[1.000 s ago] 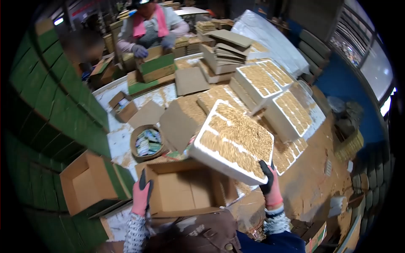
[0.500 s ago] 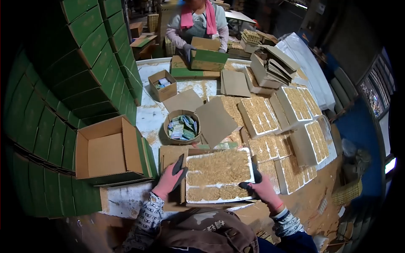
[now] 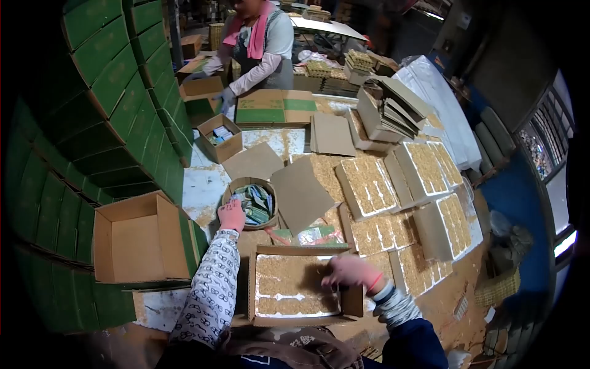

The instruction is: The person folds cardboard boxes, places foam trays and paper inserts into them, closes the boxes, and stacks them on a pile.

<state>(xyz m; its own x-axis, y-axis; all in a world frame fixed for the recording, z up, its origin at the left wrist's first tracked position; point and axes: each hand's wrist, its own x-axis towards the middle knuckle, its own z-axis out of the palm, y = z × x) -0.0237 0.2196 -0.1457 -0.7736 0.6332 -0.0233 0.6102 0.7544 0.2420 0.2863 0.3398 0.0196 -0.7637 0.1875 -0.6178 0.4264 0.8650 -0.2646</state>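
My left hand [image 3: 232, 216], in a pink glove with dark fingertips, is at the near edge of a round tub [image 3: 274, 216] of small blue and green packets [image 3: 258, 203]. Its fingertips are lost among the packets, so their grip does not show. A white-edged tray filled with straw-coloured grainy material [image 3: 289, 280] lies inside an open cardboard box [image 3: 253, 289] in front of me. Over the tray's right part hovers my right hand [image 3: 350, 272], fingers bent downward and blurred; whether they hold anything cannot be made out.
Green cartons [image 3: 117, 80] are stacked high at left, beside an empty open box [image 3: 126, 246]. More filled trays [image 3: 369, 184] stand at right. Cardboard sheets [image 3: 301, 190] lie behind the tub. Across the table, a person [image 3: 264, 55] handles another box [image 3: 203, 92].
The filled tray, held in both hands before, now sits in the cardboard box. My left hand has moved forward to the packets; my right hand has released the tray. The other person's box moved left.
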